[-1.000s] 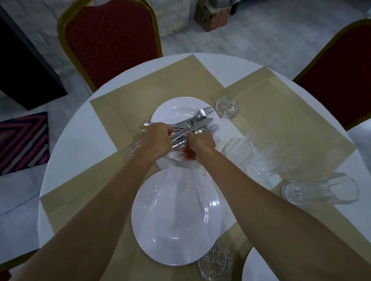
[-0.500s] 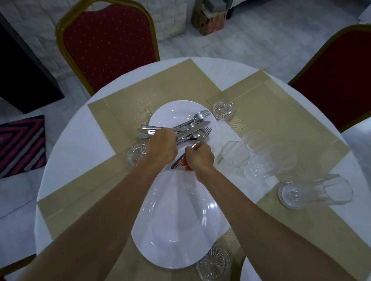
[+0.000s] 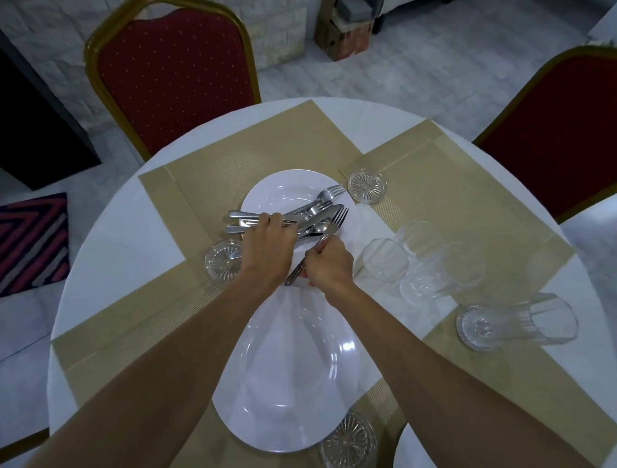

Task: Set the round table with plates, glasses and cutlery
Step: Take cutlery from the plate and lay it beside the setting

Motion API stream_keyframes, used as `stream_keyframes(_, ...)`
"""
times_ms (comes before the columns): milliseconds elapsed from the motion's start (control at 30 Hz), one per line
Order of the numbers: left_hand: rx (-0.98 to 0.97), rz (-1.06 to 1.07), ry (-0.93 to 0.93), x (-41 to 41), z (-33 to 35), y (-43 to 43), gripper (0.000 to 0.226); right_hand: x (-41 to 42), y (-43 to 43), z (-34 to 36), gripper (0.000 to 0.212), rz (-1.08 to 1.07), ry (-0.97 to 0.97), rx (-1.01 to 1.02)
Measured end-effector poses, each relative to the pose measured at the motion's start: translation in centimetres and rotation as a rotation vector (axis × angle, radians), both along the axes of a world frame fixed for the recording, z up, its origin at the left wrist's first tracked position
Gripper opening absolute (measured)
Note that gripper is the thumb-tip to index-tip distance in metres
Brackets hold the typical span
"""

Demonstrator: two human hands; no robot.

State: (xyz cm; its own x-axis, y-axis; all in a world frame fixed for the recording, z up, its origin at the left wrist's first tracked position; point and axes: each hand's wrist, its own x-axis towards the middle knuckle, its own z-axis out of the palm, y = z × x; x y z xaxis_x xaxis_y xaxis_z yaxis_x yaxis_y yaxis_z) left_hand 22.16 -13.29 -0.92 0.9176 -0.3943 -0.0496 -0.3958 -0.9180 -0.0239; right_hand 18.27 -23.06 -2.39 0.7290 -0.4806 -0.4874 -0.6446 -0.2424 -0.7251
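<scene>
Drawing one fork (image 3: 332, 226) from the cutlery bundle (image 3: 308, 211) both hands clutched a second ago, the right hand (image 3: 330, 263) is gripping its handle while the left hand (image 3: 268, 243) is clasping the rest over the far plate (image 3: 277, 195), so cutlery-laying is likely starting.

The cutlery (image 3: 312, 213) and fork (image 3: 337, 219) are polished metal that glints, and the near plate (image 3: 293, 377) and far plate (image 3: 285, 194) look like glossy white glazed ware with bright reflections. The glasses (image 3: 516, 322) on the right are clear and ribbed, and the coasters (image 3: 367, 186) are clear with a cut star pattern. The mats (image 3: 219, 174) are a matt tan weave with fine ribs over a smooth white cloth (image 3: 120, 228). The far chair (image 3: 173, 74) has red dotted fabric in a shiny gold frame, before a rough white stone wall (image 3: 273, 24).
</scene>
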Motion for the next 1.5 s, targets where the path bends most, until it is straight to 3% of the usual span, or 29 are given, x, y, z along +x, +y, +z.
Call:
stream_keyframes(267,0.051,-0.002,0.027,0.1,0.7,-0.6,0.023,-0.2,0.0,1.5,0.007,0.042,0.002,-0.069)
stream_keyframes(433,0.073,-0.024,0.038,0.0,0.7,-0.8,0.025,-0.1,-0.4,1.7,0.02,0.048,0.003,-0.123)
stream_keyframes(1133,0.111,-0.049,0.01,0.4,0.9,-0.4,0.029,-0.2,-0.4,1.6,0.019,0.056,0.004,-0.125)
stream_keyframes(1400,-0.022,0.011,0.094,0.5,1.3,0.0,0.026,0.0,-0.4,1.6,0.015,-0.006,0.001,-0.069)
stream_keyframes(1500,-0.196,0.128,0.179,0.7,1.4,-0.1,0.024,0.2,-0.4,1.5,0.015,-0.038,-0.02,-0.037)
